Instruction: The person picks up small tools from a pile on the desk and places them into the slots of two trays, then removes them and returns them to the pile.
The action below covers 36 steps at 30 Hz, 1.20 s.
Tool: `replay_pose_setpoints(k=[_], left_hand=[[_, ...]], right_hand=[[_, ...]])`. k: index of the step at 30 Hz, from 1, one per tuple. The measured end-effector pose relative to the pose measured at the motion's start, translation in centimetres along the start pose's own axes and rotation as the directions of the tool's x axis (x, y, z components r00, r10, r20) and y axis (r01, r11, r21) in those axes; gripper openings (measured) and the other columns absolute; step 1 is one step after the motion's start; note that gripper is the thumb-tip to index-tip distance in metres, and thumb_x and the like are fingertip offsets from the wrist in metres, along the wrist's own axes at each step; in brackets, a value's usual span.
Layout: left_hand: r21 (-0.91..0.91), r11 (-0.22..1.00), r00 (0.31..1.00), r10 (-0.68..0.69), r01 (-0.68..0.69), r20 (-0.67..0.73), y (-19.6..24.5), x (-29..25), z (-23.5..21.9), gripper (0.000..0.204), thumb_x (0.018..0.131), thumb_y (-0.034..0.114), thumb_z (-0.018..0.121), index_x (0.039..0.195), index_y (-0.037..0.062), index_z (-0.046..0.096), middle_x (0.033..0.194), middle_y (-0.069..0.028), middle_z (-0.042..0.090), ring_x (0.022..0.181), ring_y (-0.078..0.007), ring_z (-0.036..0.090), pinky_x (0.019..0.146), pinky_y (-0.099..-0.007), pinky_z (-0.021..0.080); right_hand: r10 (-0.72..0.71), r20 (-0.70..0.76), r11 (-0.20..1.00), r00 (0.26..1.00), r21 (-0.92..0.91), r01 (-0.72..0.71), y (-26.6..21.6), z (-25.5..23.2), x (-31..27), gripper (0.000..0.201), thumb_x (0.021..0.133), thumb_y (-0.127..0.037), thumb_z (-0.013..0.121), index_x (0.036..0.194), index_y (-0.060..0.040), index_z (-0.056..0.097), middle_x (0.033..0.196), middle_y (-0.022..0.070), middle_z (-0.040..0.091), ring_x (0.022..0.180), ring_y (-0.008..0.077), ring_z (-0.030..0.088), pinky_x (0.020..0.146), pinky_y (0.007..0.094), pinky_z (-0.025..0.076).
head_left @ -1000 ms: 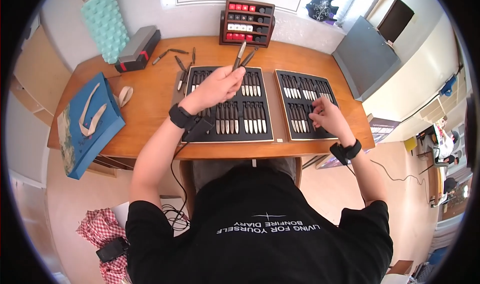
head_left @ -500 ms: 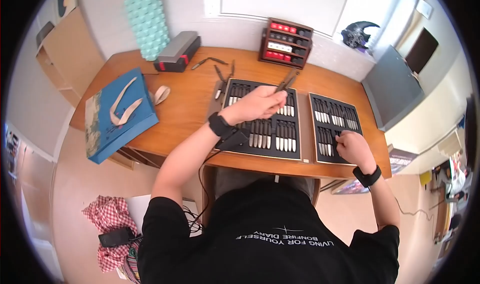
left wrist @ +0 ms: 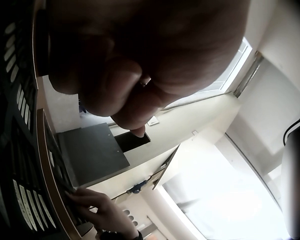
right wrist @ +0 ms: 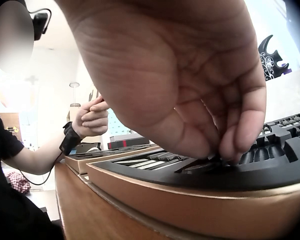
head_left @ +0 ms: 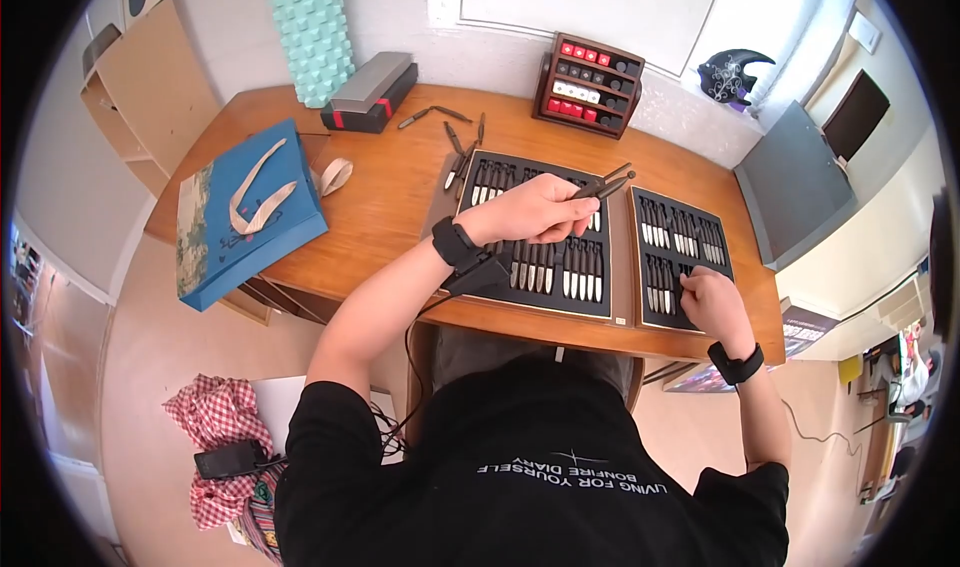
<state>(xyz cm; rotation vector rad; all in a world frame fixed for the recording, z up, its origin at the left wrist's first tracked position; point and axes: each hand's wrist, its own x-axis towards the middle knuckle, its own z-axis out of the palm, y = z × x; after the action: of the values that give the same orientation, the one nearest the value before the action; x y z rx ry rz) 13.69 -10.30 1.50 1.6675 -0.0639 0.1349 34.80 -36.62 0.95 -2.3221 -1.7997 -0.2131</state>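
My left hand (head_left: 540, 209) grips a few slim dark pieces (head_left: 606, 183) that stick out past its thumb, over the left black tray (head_left: 530, 302). This tray holds rows of similar pieces with silver ends. My right hand (head_left: 718, 305) reaches into the front right part of a smaller right tray (head_left: 683, 257). In the right wrist view its fingertips (right wrist: 232, 150) come together on a small dark piece (right wrist: 216, 162) at a slot, mostly hidden by the fingers. Silver-ended pieces (head_left: 660, 285) lie just left of that hand.
Several loose dark pieces (head_left: 452, 145) lie behind the left tray. A blue gift bag (head_left: 245, 217) and a grey-and-black box (head_left: 372, 92) stand to the left. At the back is a wooden rack (head_left: 588, 85) of dice-like cubes; a grey panel (head_left: 800, 187) stands at the right.
The view has swung, so the desk sits further right and lower. My left hand's pieces have tipped from upright toward the right. My right hand has turned and lowered its fingertips into the right tray.
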Motion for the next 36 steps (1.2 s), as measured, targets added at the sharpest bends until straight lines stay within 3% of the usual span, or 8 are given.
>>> replay_pose_setpoints(k=[3, 5, 9, 12, 19, 29, 34, 36], left_hand=[[0.015, 1.0, 1.0, -0.015, 0.015, 0.018, 0.2, 0.0, 0.0, 0.04, 0.101, 0.031, 0.045, 0.071, 0.0058, 0.053, 0.044, 0.0042, 0.04, 0.036, -0.0034, 0.034, 0.037, -0.0197, 0.026], [0.021, 0.999, 0.999, -0.027, 0.027, 0.031, 0.2, 0.0, -0.1, 0.041, 0.101, 0.031, 0.045, 0.07, 0.0059, 0.053, 0.044, 0.0042, 0.04, 0.036, -0.0035, 0.034, 0.037, -0.0196, 0.026], [-0.006, 0.997, 0.997, -0.079, 0.079, 0.017, 0.1, -0.1, 0.2, 0.044, 0.101, 0.032, 0.045, 0.066, 0.0066, 0.051, 0.046, 0.0036, 0.042, 0.036, -0.0036, 0.034, 0.037, -0.0195, 0.026], [-0.042, 0.995, 0.995, -0.096, 0.096, -0.015, 0.1, -0.1, -0.1, 0.043, 0.101, 0.034, 0.045, 0.068, 0.007, 0.051, 0.047, 0.0035, 0.043, 0.037, -0.0039, 0.035, 0.037, -0.0195, 0.026], [-0.07, 0.992, 0.994, -0.106, 0.109, 0.037, 0.0, -0.2, 0.1, 0.04, 0.101, 0.034, 0.044, 0.072, 0.0072, 0.052, 0.049, 0.0041, 0.043, 0.038, -0.004, 0.036, 0.037, -0.0199, 0.026], [-0.079, 0.99, 0.993, -0.116, 0.117, 0.023, -0.5, -0.1, -0.4, 0.04, 0.102, 0.034, 0.042, 0.072, 0.0087, 0.048, 0.051, 0.0044, 0.041, 0.04, -0.0048, 0.037, 0.039, -0.0199, 0.028], [-0.103, 0.988, 0.992, -0.108, 0.114, 0.062, -0.4, 0.0, -0.2, 0.043, 0.103, 0.035, 0.039, 0.066, 0.0133, 0.034, 0.052, 0.0057, 0.03, 0.044, -0.0052, 0.028, 0.04, -0.0212, 0.024], [-0.117, 0.986, 0.987, -0.101, 0.115, 0.122, -0.8, 0.2, -0.6, 0.042, 0.103, 0.039, 0.036, 0.069, 0.0139, 0.032, 0.054, 0.0063, 0.027, 0.046, -0.005, 0.022, 0.041, -0.0218, 0.021]], right_hand=[[0.024, 0.057, 0.995, 0.998, 0.092, -0.029, 0.7, -1.3, 0.6, 0.016, 0.08, -0.009, 0.057, 0.077, 0.0028, 0.068, 0.08, 0.017, 0.063, 0.075, 0.0365, 0.06, 0.067, 0.0413, 0.049], [0.051, 0.048, 0.987, 0.998, 0.148, -0.058, 0.6, -2.2, 1.9, 0.015, 0.083, -0.01, 0.06, 0.084, 0.0032, 0.068, 0.077, 0.0144, 0.065, 0.071, 0.0282, 0.064, 0.065, 0.0351, 0.05], [0.121, 0.101, 0.592, 0.988, 0.791, -0.153, -3.8, -2.5, 4.2, 0.018, 0.092, -0.013, 0.06, 0.1, 0.0015, 0.066, 0.075, -0.0004, 0.061, 0.066, 0.0048, 0.055, 0.06, 0.0214, 0.047], [0.021, 0.122, 0.417, 0.992, 0.901, -0.119, -6.3, -1.5, 6.1, 0.025, 0.093, -0.015, 0.059, 0.112, 0.0007, 0.06, 0.086, 0.0025, 0.066, 0.068, 0.0055, 0.058, 0.061, 0.021, 0.048], [0.049, 0.086, 0.083, 0.995, 0.993, -0.089, -8.0, 0.3, 9.5, 0.016, 0.094, -0.017, 0.059, 0.102, -0.0025, 0.061, 0.087, 0.002, 0.066, 0.07, 0.0069, 0.061, 0.062, 0.0203, 0.048], [0.185, -0.069, 0.146, 0.98, 0.988, 0.042, -3.0, -1.6, 7.8, 0.014, 0.095, -0.015, 0.056, 0.096, -0.0021, 0.06, 0.079, 0.0012, 0.063, 0.071, 0.0076, 0.063, 0.06, 0.0198, 0.048], [0.322, 0.049, 0.238, 0.946, 0.962, -0.131, 2.0, -3.4, 3.8, 0.013, 0.093, -0.015, 0.059, 0.094, -0.0027, 0.06, 0.078, 0.0008, 0.063, 0.065, 0.0069, 0.061, 0.059, 0.019, 0.048], [0.331, 0.107, 0.43, 0.937, 0.867, -0.251, 4.3, -3.1, 2.5, 0.014, 0.091, -0.016, 0.061, 0.091, -0.0021, 0.06, 0.077, 0.0013, 0.063, 0.064, 0.0067, 0.06, 0.057, 0.0196, 0.048]])
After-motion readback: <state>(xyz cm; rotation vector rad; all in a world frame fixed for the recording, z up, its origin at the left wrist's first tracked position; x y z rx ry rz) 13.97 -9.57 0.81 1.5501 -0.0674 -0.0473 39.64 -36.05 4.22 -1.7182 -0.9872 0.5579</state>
